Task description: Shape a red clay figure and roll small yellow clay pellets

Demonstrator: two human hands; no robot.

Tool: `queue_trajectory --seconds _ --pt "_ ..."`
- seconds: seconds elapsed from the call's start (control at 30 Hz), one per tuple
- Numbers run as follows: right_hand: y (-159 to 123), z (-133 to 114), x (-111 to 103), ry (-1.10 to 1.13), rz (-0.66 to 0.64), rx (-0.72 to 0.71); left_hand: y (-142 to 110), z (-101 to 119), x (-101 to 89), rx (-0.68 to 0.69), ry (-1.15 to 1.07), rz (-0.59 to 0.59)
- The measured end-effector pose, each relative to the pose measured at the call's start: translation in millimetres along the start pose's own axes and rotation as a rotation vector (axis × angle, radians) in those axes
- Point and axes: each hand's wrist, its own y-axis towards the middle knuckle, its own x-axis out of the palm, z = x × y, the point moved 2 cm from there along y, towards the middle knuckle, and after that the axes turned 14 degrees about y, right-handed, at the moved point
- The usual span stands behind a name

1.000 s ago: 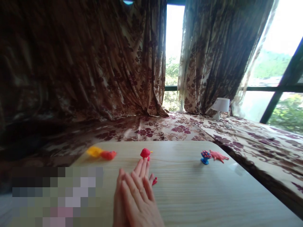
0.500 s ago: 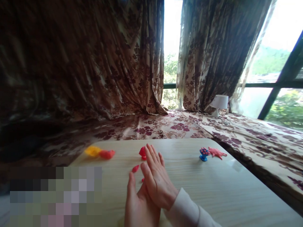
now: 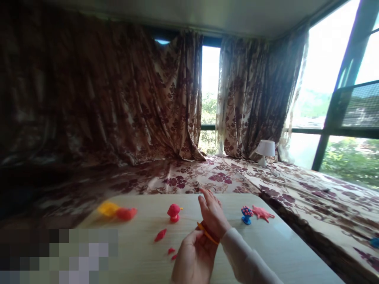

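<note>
the left hand (image 3: 192, 258) lies palm up, its fingers too hidden to tell whether they curl, with a slim orange clay strip (image 3: 208, 234) between it and the right hand (image 3: 213, 215), whose fingers stretch out straight. farther along the bench (image 3: 284, 252) stand a red clay mushroom (image 3: 174, 213) and, to its right, a blue pink-dotted clay figure (image 3: 246, 215).

L hand (image 3: 192, 254) low, palm approx. up, fingers partly hidden; R hand (image 3: 213, 215) just above/fwd of it, flattish, fingers extended fwd. R forearm (image 3: 250, 258) (sleeved to wrist) slants in from lower rt.
</note>
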Motion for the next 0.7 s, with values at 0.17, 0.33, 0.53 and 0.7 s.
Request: queue_trajectory --seconds 0.17,0.33,0.53,0.7 --pt "5 3 -37 0.121 -0.065 -0.11 49 14 -8.1 0.006 0.275 0.058" --pt "-18 -5 -41 0.156 -0.184 -0.236 53 41 -29.1 0.005 0.694 0.005" --pt "-43 -7 -7 0.193 -0.301 -0.213 26 54 -50.0 -0.005 0.907 -0.056" --pt "-54 4 7 0.162 -0.316 -0.173 23 47 -67.7 -0.026 0.925 -0.053"
